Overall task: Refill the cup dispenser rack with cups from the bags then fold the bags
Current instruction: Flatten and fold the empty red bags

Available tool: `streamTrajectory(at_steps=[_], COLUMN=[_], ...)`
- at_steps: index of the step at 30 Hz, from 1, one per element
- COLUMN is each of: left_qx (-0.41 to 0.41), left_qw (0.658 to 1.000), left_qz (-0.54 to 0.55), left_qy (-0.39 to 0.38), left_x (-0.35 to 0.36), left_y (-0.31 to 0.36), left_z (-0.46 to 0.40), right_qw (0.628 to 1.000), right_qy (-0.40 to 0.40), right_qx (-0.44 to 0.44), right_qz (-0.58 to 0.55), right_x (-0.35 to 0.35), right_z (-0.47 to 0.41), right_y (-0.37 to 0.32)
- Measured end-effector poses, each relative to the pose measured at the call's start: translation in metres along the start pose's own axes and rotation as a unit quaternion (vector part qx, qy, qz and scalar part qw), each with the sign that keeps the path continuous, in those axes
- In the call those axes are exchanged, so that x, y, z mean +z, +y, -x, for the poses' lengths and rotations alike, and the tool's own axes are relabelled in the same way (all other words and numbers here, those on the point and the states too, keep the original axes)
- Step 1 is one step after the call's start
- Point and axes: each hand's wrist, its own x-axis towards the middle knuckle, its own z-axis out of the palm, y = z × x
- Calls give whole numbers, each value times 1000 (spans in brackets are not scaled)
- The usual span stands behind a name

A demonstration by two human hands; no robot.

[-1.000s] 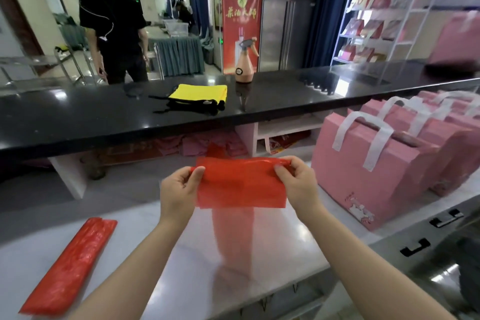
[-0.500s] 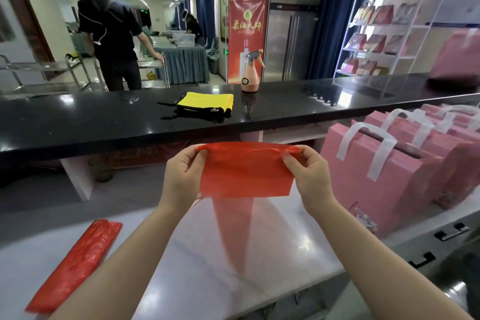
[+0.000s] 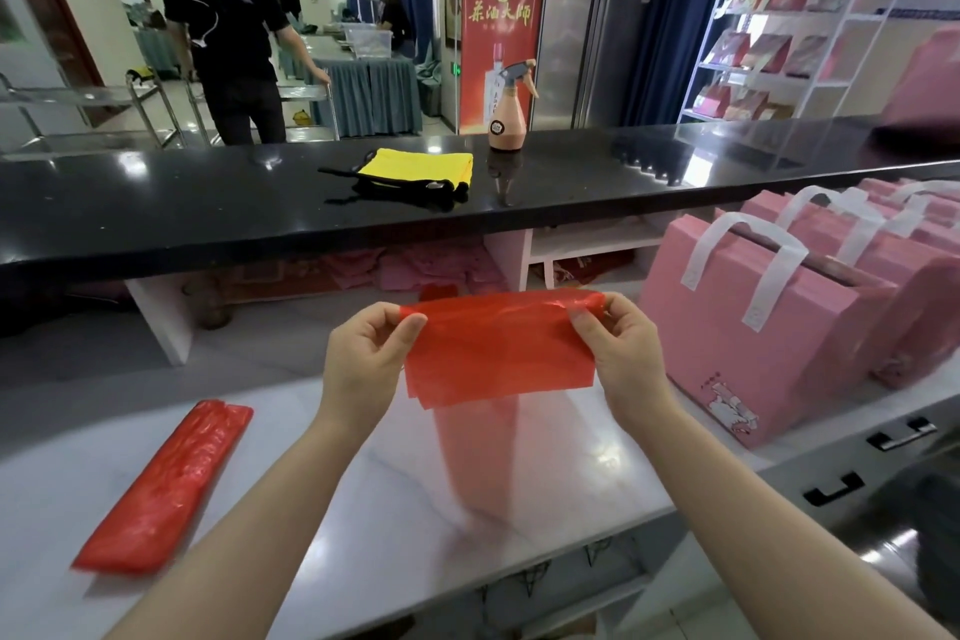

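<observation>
- Red plastic bag (image 3: 498,348), centre of frame, held up in the air above the white marble counter (image 3: 363,499). Folded over into a wide flat band; thin, translucent film, finely wrinkled, top edge rolled, lower edge slightly uneven with layers showing.
- Left hand (image 3: 363,359) pinches the bag's upper left corner between thumb and forefinger; other fingers curled behind.
- Right hand (image 3: 621,353) pinches the upper right corner the same way, thumb on the near face.
- Bag stretched level between the two hands; a reddish reflection of it shows on the counter below.
- Second red bag (image 3: 166,483), lower left of frame, lies flat on the counter as a long narrow folded strip, well apart from the hands.
- Right of frame: pink gift bags (image 3: 748,327) with white handles, standing in a row.
- Upper centre, on the black countertop (image 3: 156,213): yellow cloth (image 3: 421,166), pink spray bottle (image 3: 506,112) just beside it.
- Upper left: a person (image 3: 228,26) in dark clothes, back turned.
</observation>
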Motion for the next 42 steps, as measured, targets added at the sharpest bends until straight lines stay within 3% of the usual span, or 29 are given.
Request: streamTrajectory(at_steps=[7,10,14,19,23,26,32,37,42], left_qx=[-1,-17,-39,-101,-154,-155,-144,-175,-182], left_qw=[999,999,999,993,967,947,941,916,916], left_qz=[-35,-28,-15,-6,-108,-183,-196,-244,-262], left_qy=[15,12,15,-58,-174,-216,-235,-265,-245], left_x=[6,11,16,17,15,15,16,14,15], left_y=[-17,-18,-29,-55,-84,-108,-122,-128,-124], left_z=[20,25,31,51,76,91,108,113,117], right_qw=[999,994,970,966,959,952,935,913,925], right_qy=[-18,-95,-178,-159,-152,-161,-181,-223,-200], right_qx=[36,58,120,132,162,157,151,164,165], right_qz=[-7,-11,112,154,177,209,266,299,279], right_x=[-9,-19,-31,-40,-45,-50,-59,-74,-75], right_z=[13,15,21,30,39,46,51,52,55], right_y=[23,36,62,90,109,118,135,144,146])
